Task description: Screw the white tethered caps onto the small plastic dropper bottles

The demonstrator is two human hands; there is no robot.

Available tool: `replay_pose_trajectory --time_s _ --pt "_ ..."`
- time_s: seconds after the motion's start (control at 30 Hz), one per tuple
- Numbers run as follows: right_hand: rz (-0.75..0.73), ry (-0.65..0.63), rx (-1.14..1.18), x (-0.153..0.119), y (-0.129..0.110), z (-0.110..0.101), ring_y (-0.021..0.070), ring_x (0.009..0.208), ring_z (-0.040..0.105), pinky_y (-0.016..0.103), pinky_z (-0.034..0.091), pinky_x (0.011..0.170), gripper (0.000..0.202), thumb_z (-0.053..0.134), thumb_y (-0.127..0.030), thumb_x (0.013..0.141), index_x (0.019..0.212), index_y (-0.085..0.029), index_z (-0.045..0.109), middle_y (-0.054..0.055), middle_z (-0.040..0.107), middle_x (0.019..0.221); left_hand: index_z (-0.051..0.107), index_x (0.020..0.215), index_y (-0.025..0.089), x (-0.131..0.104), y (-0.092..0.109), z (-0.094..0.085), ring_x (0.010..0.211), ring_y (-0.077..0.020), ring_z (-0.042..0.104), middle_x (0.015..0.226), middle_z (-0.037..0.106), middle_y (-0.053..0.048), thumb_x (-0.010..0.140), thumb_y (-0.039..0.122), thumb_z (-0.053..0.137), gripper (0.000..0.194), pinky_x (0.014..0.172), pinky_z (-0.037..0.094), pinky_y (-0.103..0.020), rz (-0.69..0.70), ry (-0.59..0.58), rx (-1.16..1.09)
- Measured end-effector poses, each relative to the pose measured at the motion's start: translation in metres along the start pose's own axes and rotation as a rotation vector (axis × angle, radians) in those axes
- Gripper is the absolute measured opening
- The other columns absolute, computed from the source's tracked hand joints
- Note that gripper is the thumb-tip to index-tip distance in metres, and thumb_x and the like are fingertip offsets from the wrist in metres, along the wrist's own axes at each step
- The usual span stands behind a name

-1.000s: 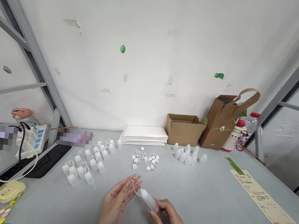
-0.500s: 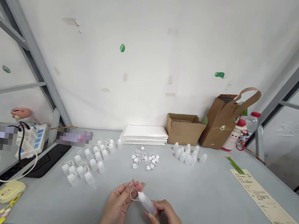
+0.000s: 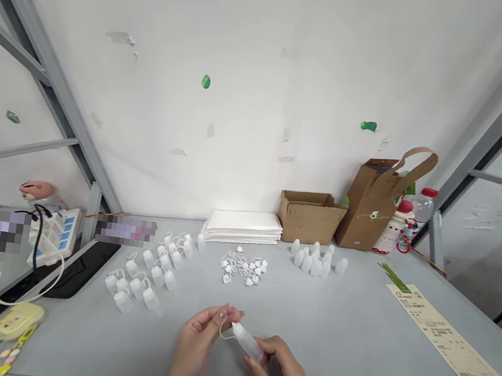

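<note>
Near the front of the grey table, my right hand [image 3: 282, 372] grips a small translucent squeeze bottle [image 3: 248, 342] between thumb and fingers, tilted with its white nozzle up and to the left. A thin white cap strap [image 3: 224, 335] loops from the bottle's neck to my left hand [image 3: 199, 347]. The left thumb and fingertips pinch the strap's far end, and the cap there is hidden by the fingers. Beyond my hands lies a pile of white caps with straps [image 3: 244, 265]. Bottles with looped straps [image 3: 157, 274] stand in a group at left.
Several strapless bottles [image 3: 316, 267] stand at right, before a cardboard box [image 3: 310, 222] and a brown paper bag [image 3: 365, 208]. White flat sheets [image 3: 244, 226] are stacked against the wall. A printed paper strip [image 3: 453, 350] lies on the right; a power strip [image 3: 55, 237] and cables are at left.
Very little differs. My left hand has shifted slightly, and the strap's loop hangs a touch lower. The bottle stays in my right hand at about the same tilt.
</note>
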State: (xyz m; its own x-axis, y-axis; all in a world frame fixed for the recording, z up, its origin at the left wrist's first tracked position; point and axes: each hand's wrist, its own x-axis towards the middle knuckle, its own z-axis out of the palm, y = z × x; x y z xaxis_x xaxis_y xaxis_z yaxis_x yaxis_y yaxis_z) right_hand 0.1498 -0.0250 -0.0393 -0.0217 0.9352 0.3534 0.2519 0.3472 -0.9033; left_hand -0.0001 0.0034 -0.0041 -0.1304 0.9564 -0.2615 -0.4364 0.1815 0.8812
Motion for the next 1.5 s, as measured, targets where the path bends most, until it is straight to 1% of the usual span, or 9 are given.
replay_pose_trajectory --time_s 0.13,0.3,0.5,0.7,0.83,0.97,1.1,1.3,1.5 --pt "0.017 0.025 0.011 0.000 0.000 0.002 0.0149 0.058 0.054 0.022 0.045 0.058 0.020 0.058 -0.041 0.079 0.077 -0.022 0.065 0.001 0.058 0.063 0.071 0.069 0.014 0.000 0.001 0.000 0.087 -0.0278 0.067 0.076 0.075 -0.011 0.061 0.042 0.071 0.029 0.085 0.046 -0.037 0.050 0.011 0.126" --pt "0.012 0.054 -0.004 0.000 0.001 0.003 0.0141 0.056 0.053 0.021 0.044 0.055 0.024 0.058 -0.043 0.079 0.074 -0.022 0.066 0.000 0.056 0.060 0.071 0.068 0.015 -0.001 0.003 0.002 0.087 -0.0277 0.066 0.079 0.075 -0.011 0.064 0.045 0.067 0.031 0.085 0.045 -0.038 0.058 -0.023 0.212" --pt "0.018 0.065 -0.019 0.000 0.001 0.004 0.0148 0.055 0.053 0.022 0.045 0.055 0.026 0.057 -0.046 0.079 0.075 -0.022 0.066 0.000 0.058 0.060 0.071 0.065 0.015 0.000 -0.003 0.007 0.085 -0.0284 0.067 0.076 0.075 -0.012 0.059 0.046 0.070 0.032 0.086 0.046 -0.038 0.033 0.003 0.142" --pt "0.005 0.078 -0.009 -0.002 0.004 0.003 0.0142 0.057 0.053 0.021 0.043 0.056 0.022 0.057 -0.041 0.080 0.075 -0.021 0.065 0.000 0.058 0.062 0.071 0.069 0.014 -0.002 -0.006 0.011 0.087 -0.0288 0.067 0.079 0.075 -0.012 0.059 0.044 0.071 0.032 0.087 0.046 -0.039 0.053 0.014 0.127" --pt "0.023 0.066 -0.008 -0.002 0.005 0.004 0.0148 0.058 0.053 0.022 0.043 0.058 0.022 0.057 -0.041 0.079 0.077 -0.021 0.066 0.000 0.057 0.062 0.071 0.069 0.014 -0.004 -0.004 0.013 0.087 -0.0286 0.067 0.080 0.075 -0.012 0.060 0.044 0.071 0.031 0.087 0.046 -0.039 0.052 -0.017 0.127" --pt "0.056 0.053 0.005 -0.002 0.005 0.004 0.0156 0.061 0.054 0.022 0.043 0.060 0.021 0.056 -0.040 0.081 0.082 -0.021 0.065 0.001 0.059 0.065 0.071 0.072 0.014 -0.006 0.000 0.011 0.092 -0.0279 0.065 0.081 0.075 -0.012 0.066 0.044 0.068 0.031 0.090 0.044 -0.039 0.029 -0.082 -0.008" --pt "0.064 0.076 0.012 -0.002 0.005 0.005 0.0163 0.062 0.055 0.022 0.044 0.061 0.023 0.056 -0.042 0.080 0.083 -0.021 0.065 0.001 0.060 0.066 0.070 0.082 0.012 -0.007 0.004 0.010 0.096 -0.0280 0.064 0.089 0.074 -0.014 0.071 0.043 0.064 0.034 0.094 0.040 -0.041 -0.036 -0.087 -0.119" --pt "0.049 0.091 0.029 -0.002 0.004 0.005 0.0157 0.060 0.056 0.021 0.045 0.058 0.023 0.056 -0.043 0.080 0.083 -0.022 0.065 0.001 0.060 0.065 0.069 0.068 0.012 -0.005 0.008 0.012 0.093 -0.0293 0.065 0.080 0.075 -0.013 0.065 0.042 0.069 0.030 0.093 0.041 -0.042 -0.005 -0.103 -0.098" --pt "0.037 0.073 0.005 -0.002 0.001 0.004 0.0151 0.060 0.056 0.021 0.045 0.059 0.019 0.057 -0.039 0.080 0.083 -0.023 0.065 0.000 0.059 0.064 0.069 0.069 0.015 -0.002 0.001 0.009 0.089 -0.0268 0.066 0.079 0.075 -0.010 0.060 0.039 0.073 0.027 0.087 0.044 -0.038 0.032 -0.048 0.005"
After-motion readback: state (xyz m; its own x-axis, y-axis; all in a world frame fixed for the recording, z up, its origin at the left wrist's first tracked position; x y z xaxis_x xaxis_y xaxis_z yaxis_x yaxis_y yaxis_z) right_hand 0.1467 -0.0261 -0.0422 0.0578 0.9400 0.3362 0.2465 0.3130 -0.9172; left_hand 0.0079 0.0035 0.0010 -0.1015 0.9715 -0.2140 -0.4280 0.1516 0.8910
